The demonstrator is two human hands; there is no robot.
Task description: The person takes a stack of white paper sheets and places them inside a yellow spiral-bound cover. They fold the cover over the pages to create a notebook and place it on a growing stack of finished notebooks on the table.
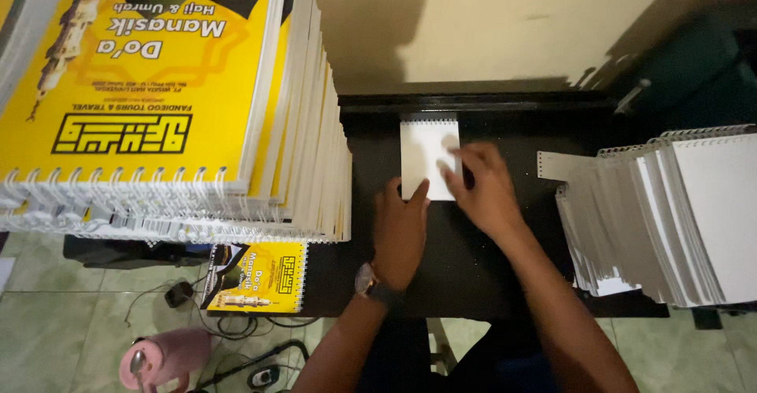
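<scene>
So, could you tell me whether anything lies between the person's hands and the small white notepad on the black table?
Nothing visible does. The left hand touches the lower edge of the small white notepad, and the right hand rests on its right side. The black table around it is bare.

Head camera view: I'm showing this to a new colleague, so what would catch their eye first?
The tall stack of yellow spiral-bound booklets on the left fills a third of the view. At centre, on the black table, the left hand and right hand rest on a small white notepad. On the right lies a fanned pile of white spiral-bound pads.
</scene>
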